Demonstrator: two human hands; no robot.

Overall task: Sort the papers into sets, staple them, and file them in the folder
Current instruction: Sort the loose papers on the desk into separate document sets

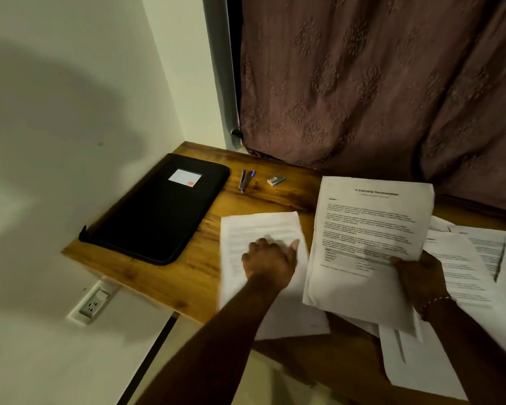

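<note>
Two hands are over the desk (187,276). The left hand (268,260) lies on a sheet (260,226) that is flat on the wood. Its fingers are curled under and its thumb (294,245) sticks out to the right. Blur hides whether anything is pinched beneath them.

The right hand (419,276) grips a stack (368,229) of printed pages headed "Internship Documentation" near its lower right edge, with the thumb on the front and the fingers hidden behind. The stack is tilted up off the desk, just right of the left thumb. Loose papers (476,252) lie spread under and to the right of the right hand.

Beyond the left fingers, well apart from them, lie a stapler (246,179) and a small box (276,180). Further left of those fingers a black folder (158,211) lies closed near the desk's corner.
</note>
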